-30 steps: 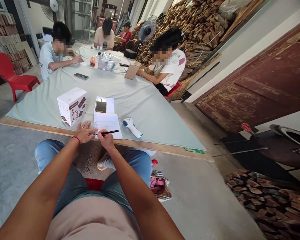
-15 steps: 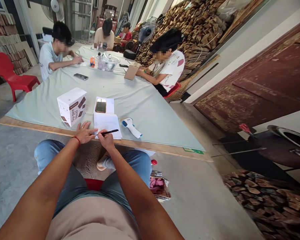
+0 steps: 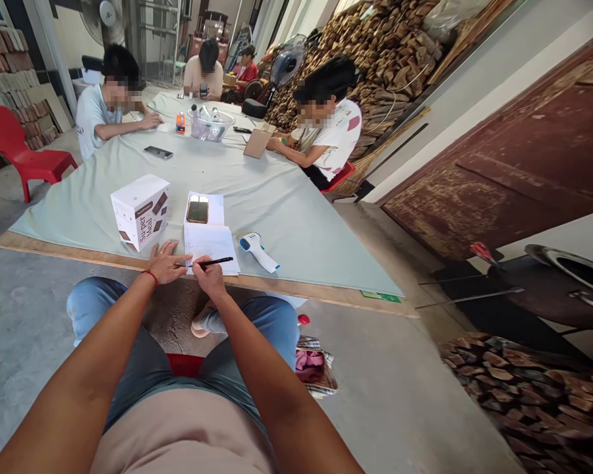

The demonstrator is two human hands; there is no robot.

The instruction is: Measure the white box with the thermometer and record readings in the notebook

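Apparently at the writing step, a person's right hand (image 3: 209, 277) clamps its fingers on a black pen (image 3: 216, 261) over the lower-left corner of an open notebook (image 3: 212, 242) at the near edge of a cloth-covered table (image 3: 306, 230). The left hand (image 3: 165, 264), fingers apart, rests at the notebook's left side, just beside a white box (image 3: 139, 214). Another stroke would likely call for a steady notebook and small finger movements.

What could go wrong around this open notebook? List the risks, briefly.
1. The notebook lies at the wooden table edge, so it might slip or fold if bumped.
2. The smartphone rests on its upper page and could slide if the notebook is pulled.
3. The infrared thermometer lies near that edge, so a sideways sweep of the right hand might knock it off.
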